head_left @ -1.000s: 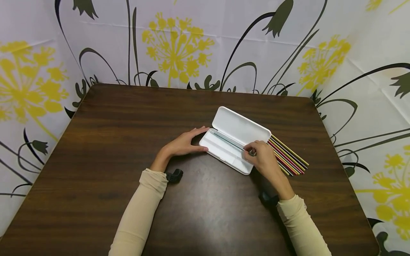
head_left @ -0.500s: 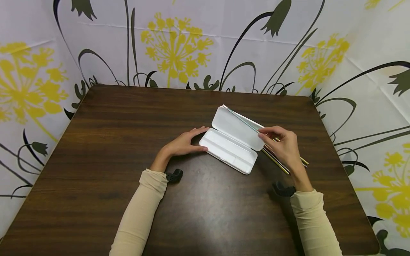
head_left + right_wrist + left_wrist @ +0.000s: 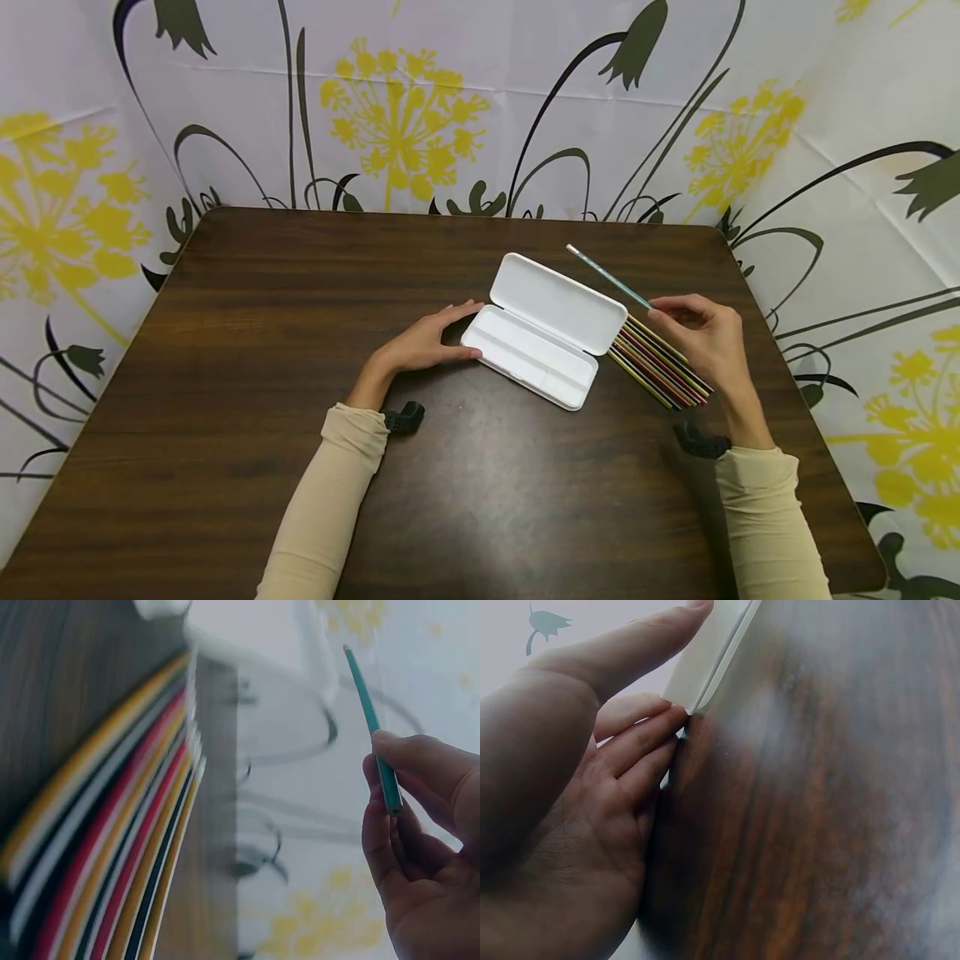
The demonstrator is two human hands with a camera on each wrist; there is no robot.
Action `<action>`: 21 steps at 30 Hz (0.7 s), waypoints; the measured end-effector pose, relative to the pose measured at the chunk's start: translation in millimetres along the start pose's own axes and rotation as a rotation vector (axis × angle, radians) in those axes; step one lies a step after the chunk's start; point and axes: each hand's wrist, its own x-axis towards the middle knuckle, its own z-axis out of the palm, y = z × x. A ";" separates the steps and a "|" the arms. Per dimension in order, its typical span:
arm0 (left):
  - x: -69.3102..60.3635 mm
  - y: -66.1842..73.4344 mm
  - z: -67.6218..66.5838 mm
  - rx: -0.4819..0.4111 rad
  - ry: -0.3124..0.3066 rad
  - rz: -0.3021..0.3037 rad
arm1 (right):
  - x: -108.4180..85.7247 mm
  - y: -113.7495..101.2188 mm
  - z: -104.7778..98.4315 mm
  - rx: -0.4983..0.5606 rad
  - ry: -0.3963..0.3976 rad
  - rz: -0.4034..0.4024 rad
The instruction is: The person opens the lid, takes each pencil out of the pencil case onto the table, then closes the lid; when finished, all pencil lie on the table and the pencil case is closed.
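Note:
A white pencil case [image 3: 517, 346] lies on the table with its lid [image 3: 558, 304] flipped back. At the case's left end, my left hand [image 3: 423, 340] holds it between thumb and fingers; the left wrist view shows the thumb [image 3: 630, 656] by one edge and the fingers near the other. To the right of the lid, my right hand [image 3: 701, 337] pinches a light green pencil [image 3: 609, 275] by its lower end. The pencil is raised and tilted, its pale tip pointing away to the left. No pencil shows in the case's tray.
Several pencils [image 3: 663, 367] in yellow, red and black lie side by side, right of the case. The brown wooden table [image 3: 300, 275] ends at a flower-patterned curtain [image 3: 247, 100] at the back and sides.
My right hand has taken the green pencil out of the case and carried it rightward, over the lid and past it. The left hand stays at the case's end.

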 end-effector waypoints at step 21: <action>0.3 0.0 -0.2 0.002 0.005 0.008 | -28.2 83.6 -47.6 -0.164 -0.063 0.214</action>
